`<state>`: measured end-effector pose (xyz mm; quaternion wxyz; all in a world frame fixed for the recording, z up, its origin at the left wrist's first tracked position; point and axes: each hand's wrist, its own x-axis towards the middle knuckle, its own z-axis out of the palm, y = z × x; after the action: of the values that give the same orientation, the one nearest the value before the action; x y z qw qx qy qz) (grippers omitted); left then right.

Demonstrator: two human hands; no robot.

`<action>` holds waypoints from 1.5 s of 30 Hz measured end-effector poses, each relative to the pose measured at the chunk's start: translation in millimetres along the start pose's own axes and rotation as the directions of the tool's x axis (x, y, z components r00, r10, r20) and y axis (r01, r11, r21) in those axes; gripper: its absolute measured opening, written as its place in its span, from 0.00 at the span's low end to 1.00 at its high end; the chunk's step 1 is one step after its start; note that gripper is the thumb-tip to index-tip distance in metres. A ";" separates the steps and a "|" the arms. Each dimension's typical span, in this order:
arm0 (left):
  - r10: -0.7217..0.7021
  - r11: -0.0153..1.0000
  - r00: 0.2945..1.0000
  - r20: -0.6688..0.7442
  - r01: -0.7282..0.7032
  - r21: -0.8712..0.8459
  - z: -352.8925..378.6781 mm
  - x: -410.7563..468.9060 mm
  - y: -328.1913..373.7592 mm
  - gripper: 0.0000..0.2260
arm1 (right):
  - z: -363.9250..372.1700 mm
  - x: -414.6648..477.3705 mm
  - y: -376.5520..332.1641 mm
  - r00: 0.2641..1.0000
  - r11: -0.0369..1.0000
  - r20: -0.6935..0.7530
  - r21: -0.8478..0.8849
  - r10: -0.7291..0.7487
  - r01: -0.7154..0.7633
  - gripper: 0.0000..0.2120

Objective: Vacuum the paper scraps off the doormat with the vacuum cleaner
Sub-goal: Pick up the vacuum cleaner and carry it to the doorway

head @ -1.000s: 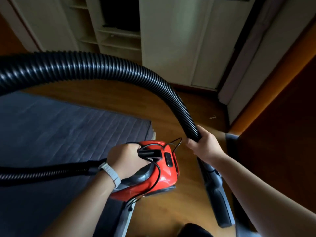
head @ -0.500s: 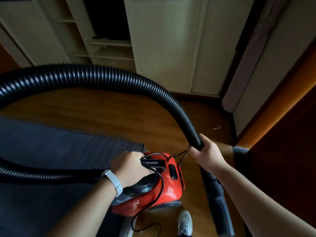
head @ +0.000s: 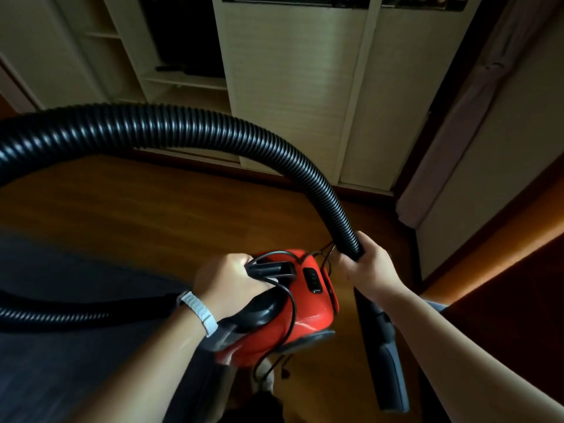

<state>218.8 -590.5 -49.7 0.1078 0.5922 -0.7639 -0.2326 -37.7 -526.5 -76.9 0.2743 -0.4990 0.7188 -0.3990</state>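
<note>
The red vacuum cleaner [head: 305,303] is sitting in the lower centre of the frame, just past the right edge of the dark grey doormat [head: 76,361], which is filling the lower left. The person's left hand [head: 225,282] is gripping the black carry handle on top of the body, fingers curled fully round it, and a pale wristband [head: 198,311] is showing on that wrist. A thin black cord [head: 291,300] is looping loosely over the red casing. I cannot tell whether the body is resting on the floor or hanging clear of it.

The right hand [head: 369,270] is wrapping tightly round the end of the ribbed black hose [head: 213,129], right of the body, where it is joining the rigid nozzle [head: 387,361] that is pointing down towards the lower right. From that grip the hose is arching up and across to the left edge, then coming back low along the left to the machine.

Wooden floor [head: 152,203] is spreading across the middle, and pale cupboards [head: 290,80] are standing along the top.
</note>
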 end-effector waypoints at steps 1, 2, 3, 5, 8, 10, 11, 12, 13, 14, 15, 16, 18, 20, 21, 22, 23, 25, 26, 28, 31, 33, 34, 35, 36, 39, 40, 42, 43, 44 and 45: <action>-0.006 1.000 1.000 0.005 0.006 -0.013 1.1 15.2 0.2 0.20 | 3.3 15.0 -0.7 1.000 1.000 0.000 -0.002 -0.003 0.003 0.08; -0.012 1.000 1.000 0.011 0.013 -0.020 2.5 31.6 -0.2 0.21 | 6.9 30.5 -2.1 1.000 1.000 0.001 -0.009 -0.007 0.007 0.09; -0.018 1.000 1.000 0.017 0.019 -0.023 3.6 47.8 -0.8 0.21 | 10.6 46.1 -3.1 1.000 1.000 0.004 -0.016 -0.010 0.010 0.09; -0.015 1.000 0.999 0.029 0.016 -0.026 4.5 84.8 -4.1 0.21 | 18.5 82.2 -4.6 1.000 0.999 0.003 -0.025 -0.019 0.019 0.12; 0.024 0.999 0.999 0.026 -0.023 -0.022 -0.8 145.5 -10.2 0.20 | 28.8 142.1 -7.8 1.000 0.999 -0.016 -0.043 0.001 -0.002 0.13; 0.043 0.999 0.999 0.021 -0.043 -0.023 -8.1 186.8 -13.6 0.21 | 36.2 182.4 -12.4 0.999 0.998 -0.028 -0.058 0.018 -0.020 0.11; 0.046 0.999 0.999 0.021 -0.045 -0.024 -12.4 205.7 -14.4 0.21 | 39.7 200.8 -16.0 0.999 0.997 -0.025 -0.066 0.026 -0.027 0.11; 0.050 0.998 0.999 0.021 -0.050 -0.028 -16.2 225.1 -15.2 0.21 | 42.7 218.4 -20.7 0.999 0.997 -0.028 -0.068 0.026 -0.028 0.10; 0.060 0.998 0.998 0.020 -0.060 -0.032 -20.0 244.2 -15.4 0.21 | 45.1 234.9 -25.5 0.999 0.997 -0.037 -0.071 0.021 -0.024 0.10; 0.072 0.997 0.997 0.015 -0.072 -0.026 -24.3 262.5 -14.9 0.21 | 46.6 250.2 -30.0 0.999 0.997 -0.048 -0.078 0.012 -0.015 0.11; 0.081 0.997 0.997 0.013 -0.080 -0.012 -28.5 278.9 -14.4 0.21 | 47.8 264.1 -33.6 0.998 0.997 -0.058 -0.079 0.003 -0.007 0.11; 0.085 0.996 0.996 0.008 -0.085 -0.002 -33.1 292.7 -13.2 0.21 | 48.8 276.2 -37.5 0.998 0.998 -0.061 -0.068 -0.006 0.002 0.11; 0.086 0.996 0.996 -0.016 -0.086 0.002 -42.1 319.3 -12.6 0.20 | 50.9 300.3 -43.3 0.998 1.000 -0.065 -0.031 -0.009 0.007 0.12; 0.074 0.997 0.997 -0.026 -0.074 0.002 -48.5 347.6 -14.5 0.20 | 54.3 328.8 -44.8 0.997 1.000 -0.073 -0.005 0.016 -0.016 0.09; 0.065 0.998 0.998 -0.027 -0.065 -0.014 -49.6 362.2 -17.1 0.20 | 56.2 343.9 -43.5 0.996 1.000 -0.083 -0.009 0.019 -0.019 0.09; 0.049 0.998 0.998 -0.027 -0.050 -0.026 -49.3 375.9 -19.7 0.21 | 57.9 358.0 -43.3 0.997 1.000 -0.081 -0.020 0.018 -0.020 0.09; 0.029 0.999 0.999 -0.027 -0.030 -0.030 -47.4 388.6 -22.7 0.21 | 60.2 372.2 -42.9 0.998 0.999 -0.064 -0.029 0.019 -0.021 0.09; -0.012 1.000 1.000 -0.024 0.011 -0.025 -42.9 413.9 -28.0 0.19 | 64.8 402.6 -40.5 1.000 0.999 -0.009 -0.041 0.014 -0.014 0.09; -0.032 0.999 0.999 -0.020 0.031 -0.025 -40.3 426.5 -30.7 0.19 | 67.1 418.4 -40.3 1.000 0.999 0.016 -0.050 0.008 -0.007 0.09; -0.066 0.996 0.998 -0.012 0.065 -0.065 -34.2 453.9 -37.8 0.20 | 71.5 452.8 -39.2 0.999 0.999 0.053 -0.048 0.001 0.002 0.10; -0.101 0.991 0.995 -0.013 0.099 -0.085 -29.2 493.7 -43.1 0.24 | 82.3 511.3 -35.3 0.992 1.000 0.123 0.009 -0.008 0.007 0.12; -0.131 0.986 0.991 -0.004 0.130 -0.103 -30.9 522.1 -41.0 0.26 | 87.5 555.9 -39.7 0.981 0.999 0.191 0.029 -0.043 0.038 0.13; -0.154 0.983 0.988 0.005 0.154 -0.099 -33.7 537.7 -39.4 0.26 | 90.4 579.5 -42.5 0.973 0.998 0.225 0.038 -0.055 0.048 0.13; -0.163 0.984 0.987 0.012 0.164 -0.075 -37.2 553.5 -39.2 0.25 | 93.4 602.7 -44.2 0.964 0.997 0.256 0.046 -0.065 0.055 0.14; -0.170 0.984 0.985 0.020 0.171 -0.046 -40.8 568.0 -38.7 0.24 | 96.1 624.7 -45.1 0.957 0.998 0.281 0.044 -0.065 0.055 0.14; -0.179 0.983 0.984 -0.017 0.180 0.038 -54.2 600.8 -37.7 0.23 | 109.4 684.2 -51.1 0.945 0.995 0.314 0.052 -0.095 0.082 0.12; -0.189 0.980 0.982 -0.024 0.190 0.050 -59.9 607.7 -37.0 0.21 | 114.8 700.4 -56.2 0.942 0.994 0.316 0.045 -0.111 0.102 0.12; -0.230 0.971 0.973 -0.015 0.230 0.068 -71.6 621.2 -38.8 0.15 | 124.5 725.8 -68.2 0.920 0.989 0.365 0.025 -0.142 0.143 0.12; -0.248 0.965 0.968 -0.023 0.250 0.080 -77.0 627.3 -41.2 0.15 | 129.5 734.9 -73.1 0.906 0.988 0.395 0.038 -0.154 0.152 0.12; -0.275 0.957 0.961 -0.038 0.277 0.090 -81.3 633.4 -46.3 0.16 | 135.5 742.7 -79.2 0.895 0.986 0.415 0.055 -0.164 0.155 0.11; -0.296 0.948 0.953 -0.064 0.301 0.100 -86.8 639.0 -51.7 0.16 | 142.5 750.0 -86.3 0.882 0.985 0.439 0.073 -0.172 0.156 0.10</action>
<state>125.3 -1230.4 -70.2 0.0574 0.7115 -0.6740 -0.1901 -145.5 -1287.2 -76.6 0.4049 -0.6305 0.5855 -0.3093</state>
